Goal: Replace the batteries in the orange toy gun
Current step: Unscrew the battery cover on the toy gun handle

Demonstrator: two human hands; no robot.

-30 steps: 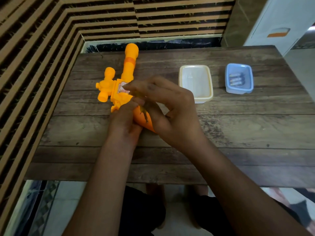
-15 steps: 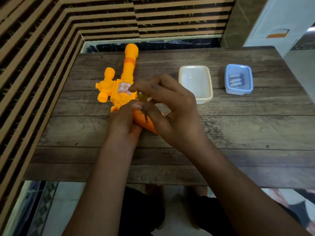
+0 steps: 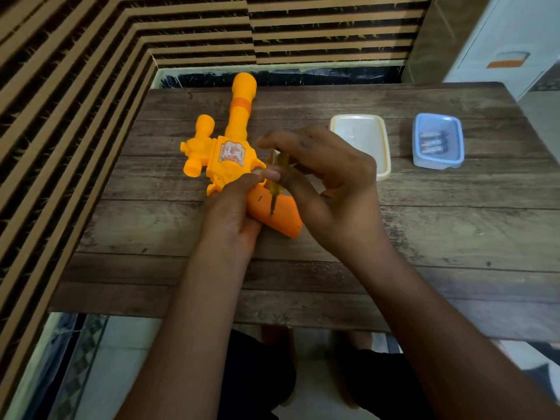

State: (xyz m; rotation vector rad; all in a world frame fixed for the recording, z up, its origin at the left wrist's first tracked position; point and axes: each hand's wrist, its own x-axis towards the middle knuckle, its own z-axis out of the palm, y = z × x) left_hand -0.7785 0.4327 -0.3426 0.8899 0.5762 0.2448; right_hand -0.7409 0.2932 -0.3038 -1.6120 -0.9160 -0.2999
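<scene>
The orange toy gun (image 3: 230, 156) is lying flat on a table (image 3: 424, 231) made of rough brown wooden planks, a little left of the middle of the frame. It is made of smooth, shiny plastic. Its long round barrel is pointing at the top of the frame, and a knobby cross-shaped part is sticking out on its left side. A small picture sticker is showing on its body. Its grip (image 3: 285, 222) is a darker orange and is pointing down and to the right.

The gun is being held by the left hand (image 3: 233, 207), with the fingers curled round the place where the body meets the grip. A small screwdriver (image 3: 275, 189) with a see-through yellow handle is being pinched by the thumb and fingers of the right hand (image 3: 327, 183). It is being held nearly upright, and its thin metal tip is touching the grip. Part of the grip is being hidden by both hands.

Near the gun, in the upper middle of the frame, a cream plastic box (image 3: 383, 165) with round corners is sitting behind the right hand and is partly hidden by it. Farther right, a light blue plastic box (image 3: 438, 162) is sitting with small batteries (image 3: 431, 142) inside it.

A wall (image 3: 75, 71) of tan and dark stripes is filling the upper left. Something white (image 3: 509, 31) with an orange mark is standing at the upper right.
</scene>
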